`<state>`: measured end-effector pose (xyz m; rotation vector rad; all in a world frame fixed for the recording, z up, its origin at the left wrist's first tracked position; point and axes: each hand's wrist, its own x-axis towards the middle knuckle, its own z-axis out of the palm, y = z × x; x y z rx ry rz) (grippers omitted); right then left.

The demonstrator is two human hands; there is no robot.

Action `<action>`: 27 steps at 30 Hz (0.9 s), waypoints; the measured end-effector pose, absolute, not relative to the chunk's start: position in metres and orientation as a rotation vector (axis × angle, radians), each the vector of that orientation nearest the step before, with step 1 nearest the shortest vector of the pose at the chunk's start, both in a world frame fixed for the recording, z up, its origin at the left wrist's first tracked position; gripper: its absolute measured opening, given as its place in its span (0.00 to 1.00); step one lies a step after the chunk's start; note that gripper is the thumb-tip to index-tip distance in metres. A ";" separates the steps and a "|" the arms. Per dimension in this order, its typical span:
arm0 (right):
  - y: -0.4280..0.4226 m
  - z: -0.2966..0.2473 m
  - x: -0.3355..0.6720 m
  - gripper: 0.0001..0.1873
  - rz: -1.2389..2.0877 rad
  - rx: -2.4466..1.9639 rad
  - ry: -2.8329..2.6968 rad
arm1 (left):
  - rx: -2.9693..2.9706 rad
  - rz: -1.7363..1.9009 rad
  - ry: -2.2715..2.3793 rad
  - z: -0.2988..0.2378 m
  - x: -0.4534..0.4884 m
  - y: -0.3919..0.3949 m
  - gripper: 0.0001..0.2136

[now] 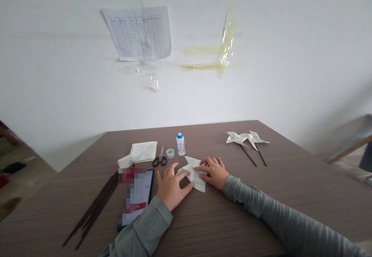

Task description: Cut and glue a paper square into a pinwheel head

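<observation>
A folded piece of printed white paper lies on the brown table in front of me. My left hand rests flat beside it with fingers spread, thumb and fingertips touching the paper's left edge. My right hand lies on the paper's right side, fingers stretched out and pressing it down. Neither hand grips anything.
A phone lies left of my left hand, with several dark thin sticks further left. Behind the paper are scissors, a small white bottle with a blue cap, a loose cap and a paper stack. Two paper pinwheels on sticks lie at the back right.
</observation>
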<state>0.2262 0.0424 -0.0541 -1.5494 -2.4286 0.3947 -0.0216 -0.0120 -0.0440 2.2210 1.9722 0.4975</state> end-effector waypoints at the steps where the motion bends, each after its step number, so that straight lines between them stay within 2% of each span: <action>1: 0.043 -0.054 0.227 0.28 0.411 -1.551 -2.429 | 2.214 0.501 1.972 -0.044 -0.022 -0.012 0.16; 8: 0.049 -0.066 0.231 0.28 0.358 -1.520 -2.401 | 2.186 0.493 1.961 -0.043 -0.024 -0.012 0.18; 16: 0.052 -0.060 0.234 0.24 0.342 -1.475 -2.394 | 2.198 0.458 1.989 -0.040 -0.025 -0.014 0.25; 27: 0.055 -0.067 0.235 0.21 0.335 -1.435 -2.285 | 2.179 0.477 2.027 -0.046 -0.028 -0.011 0.20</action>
